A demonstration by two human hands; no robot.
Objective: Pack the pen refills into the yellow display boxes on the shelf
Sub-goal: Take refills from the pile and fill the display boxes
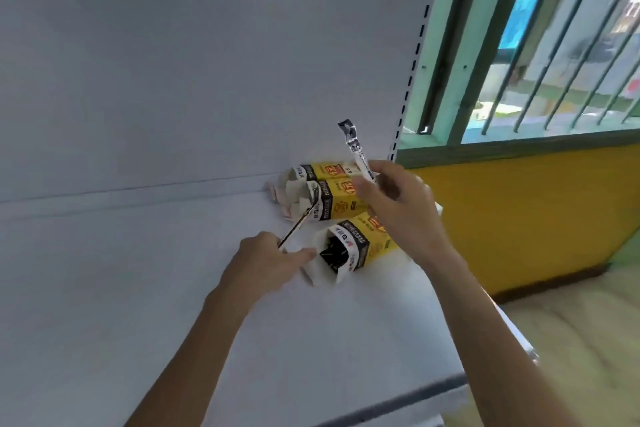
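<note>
Three yellow display boxes (374,243) lie on their sides on a white shelf (138,288), open ends facing left. The left hand (266,260) pinches in its grip a thin refill (299,220) whose tip meets the mouth of the middle box (341,199); the right hand (398,204) has its grip curled round a wrapped refill (356,152), held upright above them. The loose box could slide, or the tip catch its flap, bending the refill.
</note>
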